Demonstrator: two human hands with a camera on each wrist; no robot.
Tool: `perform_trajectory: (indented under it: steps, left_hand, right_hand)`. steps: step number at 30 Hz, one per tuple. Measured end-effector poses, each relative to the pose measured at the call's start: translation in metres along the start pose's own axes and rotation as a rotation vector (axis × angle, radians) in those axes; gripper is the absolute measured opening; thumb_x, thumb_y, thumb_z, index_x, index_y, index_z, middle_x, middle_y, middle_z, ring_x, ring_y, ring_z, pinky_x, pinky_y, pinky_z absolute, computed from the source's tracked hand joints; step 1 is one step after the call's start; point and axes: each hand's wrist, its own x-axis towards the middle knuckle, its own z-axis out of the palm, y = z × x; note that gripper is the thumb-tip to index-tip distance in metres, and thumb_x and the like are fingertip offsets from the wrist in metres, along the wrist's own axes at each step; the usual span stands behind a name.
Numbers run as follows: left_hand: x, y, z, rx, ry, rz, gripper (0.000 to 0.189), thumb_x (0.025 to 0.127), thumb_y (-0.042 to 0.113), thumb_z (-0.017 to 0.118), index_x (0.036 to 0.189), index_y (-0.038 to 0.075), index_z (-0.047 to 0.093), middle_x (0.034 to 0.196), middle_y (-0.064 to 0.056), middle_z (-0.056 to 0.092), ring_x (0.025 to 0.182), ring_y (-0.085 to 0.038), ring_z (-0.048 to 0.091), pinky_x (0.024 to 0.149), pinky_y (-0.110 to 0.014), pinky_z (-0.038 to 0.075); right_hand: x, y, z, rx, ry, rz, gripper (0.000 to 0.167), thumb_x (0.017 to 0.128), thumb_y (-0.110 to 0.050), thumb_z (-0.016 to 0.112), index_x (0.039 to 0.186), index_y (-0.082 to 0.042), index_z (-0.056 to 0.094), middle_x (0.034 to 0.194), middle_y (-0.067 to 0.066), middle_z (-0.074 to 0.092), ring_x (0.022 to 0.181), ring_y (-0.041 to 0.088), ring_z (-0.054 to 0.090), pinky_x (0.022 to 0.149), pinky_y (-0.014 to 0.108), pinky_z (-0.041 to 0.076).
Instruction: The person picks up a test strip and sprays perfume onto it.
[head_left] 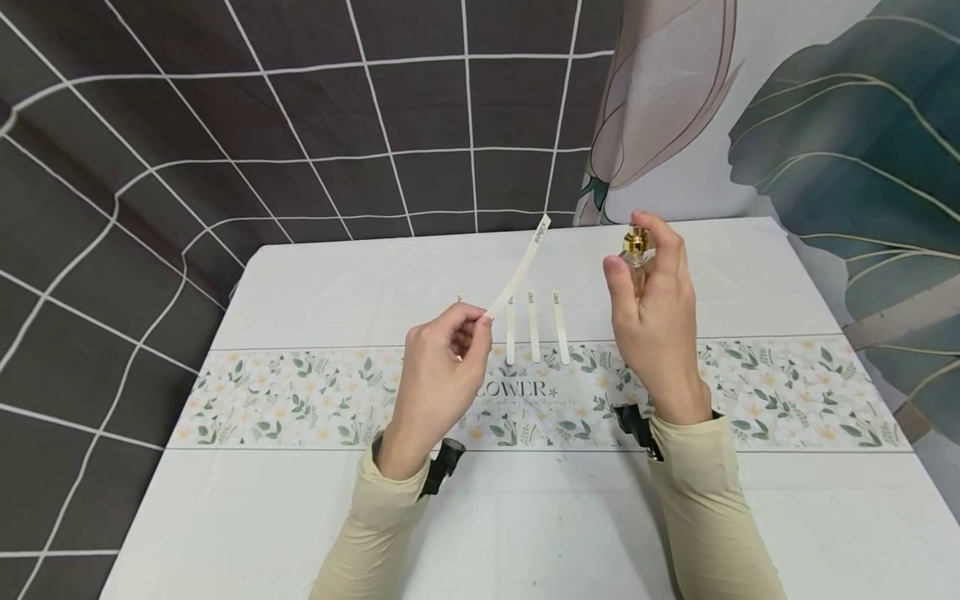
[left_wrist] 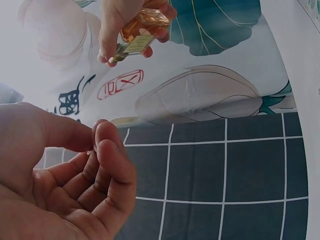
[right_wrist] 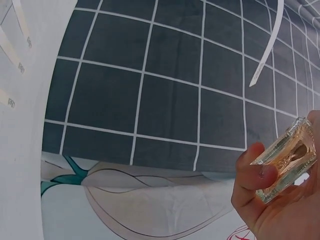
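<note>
Bottle (right_wrist: 295,155), 3 strips (head_left: 533,327) lying between hands (head_left: 442,358) (head_left: 662,312), gridded cloth (head_left: 427,108)

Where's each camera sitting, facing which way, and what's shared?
Head: on the head, facing forward and down over the white floral-banded table; left hand, right hand and beige sleeves show.
Left wrist: on that wrist, facing past the left hand to the dark-grey, white-gridded backdrop; right hand also shows.
Right wrist: on that wrist, facing the same backdrop; only the right hand shows.
Head and right wrist share the held thin pale paper strip and clear glass bottle of amber liquid.
</note>
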Motion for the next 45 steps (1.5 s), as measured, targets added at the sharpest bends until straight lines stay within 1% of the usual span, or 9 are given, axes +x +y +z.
perform_trajectory:
  steps: [3,6,12,17,20,27,36,42,45]
  left_hand:
    - [0.0004,0.0002,-0.0002,0.002,-0.002,0.0,0.012,0.099,0.006,0.061,0.093,0.004,0.072,0.068,0.001,0.063,0.057,-0.01,0.056,0.055,-0.024,0.047]
    - [0.0005,0.0003,-0.0001,0.0,-0.004,-0.003,0.012,0.099,0.006,0.061,0.093,0.004,0.072,0.068,0.0,0.063,0.058,-0.01,0.056,0.055,-0.024,0.046]
    - [0.0002,-0.0003,0.0006,-0.004,-0.003,-0.004,0.013,0.099,0.007,0.061,0.092,0.004,0.072,0.068,0.0,0.063,0.057,-0.009,0.055,0.053,-0.024,0.045]
    - [-0.0002,0.0002,0.0001,-0.005,0.002,-0.001,0.013,0.099,0.007,0.061,0.092,0.004,0.072,0.068,0.001,0.063,0.057,-0.009,0.056,0.053,-0.024,0.045]
    - [-0.0002,0.0,0.0,0.0,0.001,0.001,0.014,0.1,0.007,0.061,0.092,0.005,0.072,0.068,0.002,0.063,0.057,-0.009,0.056,0.053,-0.025,0.046]
    - [-0.0006,-0.0008,0.0,0.006,0.001,0.007,0.014,0.1,0.007,0.06,0.092,0.005,0.072,0.068,0.002,0.063,0.057,-0.009,0.056,0.055,-0.025,0.047]
    - [-0.001,-0.0006,-0.0004,0.007,0.006,0.016,0.015,0.101,0.007,0.059,0.093,0.005,0.072,0.068,0.002,0.063,0.057,-0.009,0.055,0.053,-0.025,0.046]
    - [-0.0009,-0.0005,0.0,-0.002,0.003,0.019,0.015,0.1,0.007,0.06,0.092,0.005,0.072,0.068,0.002,0.063,0.057,-0.009,0.056,0.052,-0.025,0.046]
    - [-0.0011,0.0002,0.0005,-0.007,0.002,0.021,0.015,0.1,0.007,0.06,0.091,0.005,0.072,0.068,0.002,0.063,0.057,-0.009,0.056,0.053,-0.025,0.046]
  right_hand:
    - [0.0,0.0,-0.0004,0.002,0.002,-0.002,0.049,0.106,-0.029,0.054,0.152,-0.018,0.04,0.104,0.015,0.049,0.065,0.015,0.032,0.061,0.031,0.027]
    - [-0.0002,0.0002,-0.0006,0.009,0.0,-0.005,0.049,0.107,-0.032,0.053,0.152,-0.017,0.04,0.11,0.018,0.051,0.066,0.016,0.032,0.062,0.032,0.027]
    - [-0.0004,-0.0001,-0.0003,0.027,-0.005,-0.014,0.05,0.107,-0.037,0.051,0.151,-0.015,0.042,0.126,0.021,0.055,0.069,0.018,0.033,0.063,0.035,0.027]
    - [0.0004,-0.0002,0.0002,0.035,0.001,-0.018,0.051,0.106,-0.038,0.052,0.151,-0.014,0.043,0.129,0.021,0.055,0.072,0.018,0.033,0.065,0.037,0.027]
    - [0.0004,0.0001,0.0002,0.026,0.0,-0.017,0.05,0.106,-0.037,0.052,0.151,-0.015,0.043,0.128,0.02,0.055,0.069,0.018,0.032,0.064,0.035,0.027]
    - [-0.0005,0.001,-0.0006,-0.003,-0.004,-0.014,0.048,0.107,-0.035,0.053,0.151,-0.018,0.044,0.105,0.015,0.051,0.061,0.013,0.033,0.06,0.029,0.027]
    - [-0.0007,0.0001,-0.0005,0.013,-0.015,-0.005,0.047,0.107,-0.033,0.052,0.15,-0.018,0.044,0.113,0.017,0.052,0.065,0.014,0.034,0.062,0.031,0.028]
    - [-0.0004,-0.0001,-0.0002,0.026,-0.009,-0.002,0.046,0.107,-0.033,0.052,0.149,-0.017,0.045,0.122,0.019,0.054,0.068,0.015,0.033,0.064,0.034,0.028]
    - [-0.0002,-0.0001,-0.0002,0.029,-0.009,-0.003,0.046,0.107,-0.033,0.052,0.149,-0.017,0.045,0.121,0.019,0.054,0.068,0.015,0.033,0.064,0.034,0.028]
